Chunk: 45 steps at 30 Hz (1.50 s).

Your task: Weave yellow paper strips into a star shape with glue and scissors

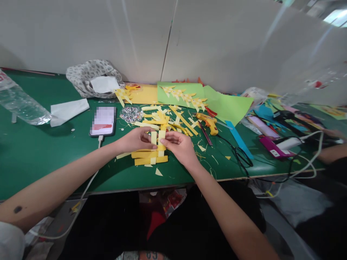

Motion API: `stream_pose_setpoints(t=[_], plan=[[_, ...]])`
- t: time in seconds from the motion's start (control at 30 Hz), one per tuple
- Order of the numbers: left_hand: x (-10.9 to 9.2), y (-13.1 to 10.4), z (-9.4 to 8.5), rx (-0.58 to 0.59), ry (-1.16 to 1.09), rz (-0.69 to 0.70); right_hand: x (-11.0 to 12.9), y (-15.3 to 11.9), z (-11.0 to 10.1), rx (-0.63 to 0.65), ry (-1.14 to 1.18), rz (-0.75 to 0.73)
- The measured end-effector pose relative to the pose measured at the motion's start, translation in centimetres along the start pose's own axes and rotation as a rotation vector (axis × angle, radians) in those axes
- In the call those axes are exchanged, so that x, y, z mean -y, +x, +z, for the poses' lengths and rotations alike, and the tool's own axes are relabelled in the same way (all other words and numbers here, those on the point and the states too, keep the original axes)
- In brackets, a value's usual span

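Close to the table's front edge lies a piece of woven paper strips, pale yellow ones crossing darker yellow ones. My left hand is closed on its left side, with fingertips at a pale upright strip. From the right, my right hand pinches a second pale strip between thumb and fingers. Behind my hands is a heap of loose yellow paper strips. Part of the weave is hidden by my fingers.
A yellow glue gun and a thin dark red tool lie to the right. Left are a phone on a cable and a plastic bottle. Finished woven fish shapes rest on green paper. Another person's arm shows at far right.
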State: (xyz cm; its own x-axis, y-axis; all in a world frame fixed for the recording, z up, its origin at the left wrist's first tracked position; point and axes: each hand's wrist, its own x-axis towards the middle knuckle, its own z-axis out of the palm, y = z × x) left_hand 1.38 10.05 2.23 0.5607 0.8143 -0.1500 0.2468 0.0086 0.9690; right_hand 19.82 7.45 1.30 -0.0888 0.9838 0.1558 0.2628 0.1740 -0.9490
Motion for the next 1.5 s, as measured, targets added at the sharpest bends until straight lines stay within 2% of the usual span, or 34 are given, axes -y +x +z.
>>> stream_pose_setpoints(t=[0.17, 0.37, 0.67, 0.83, 1.0, 1.27, 1.4, 1.5], plan=[[0.3, 0.1, -0.2, 0.059, 0.006, 0.023, -0.3, 0.0, -0.1, -0.008, -0.015, 0.005], [0.5, 0.2, -0.2, 0.066, -0.011, -0.003, -0.1, -0.1, -0.2, 0.008, -0.026, -0.002], [0.2, 0.0, -0.3, -0.023, 0.003, -0.002, 0.6, -0.3, -0.5, 0.080, -0.064, 0.048], [0.0, 0.2, -0.2, -0.016, -0.035, 0.042, 0.4, -0.2, -0.4, 0.049, -0.039, 0.058], [0.1, 0.2, -0.4, -0.075, 0.014, 0.091, 0.3, -0.2, -0.4, 0.047, -0.044, 0.042], [0.0, 0.0, -0.2, -0.158, -0.002, 0.033, 0.1, -0.4, 0.0, 0.159, -0.042, 0.111], [0.0, 0.0, 0.1, -0.152, -0.001, 0.043, 0.1, -0.6, 0.5, 0.215, 0.012, 0.142], [0.2, 0.1, 0.1, -0.168, 0.016, 0.081, 0.2, -0.6, 0.6, 0.209, 0.057, 0.149]])
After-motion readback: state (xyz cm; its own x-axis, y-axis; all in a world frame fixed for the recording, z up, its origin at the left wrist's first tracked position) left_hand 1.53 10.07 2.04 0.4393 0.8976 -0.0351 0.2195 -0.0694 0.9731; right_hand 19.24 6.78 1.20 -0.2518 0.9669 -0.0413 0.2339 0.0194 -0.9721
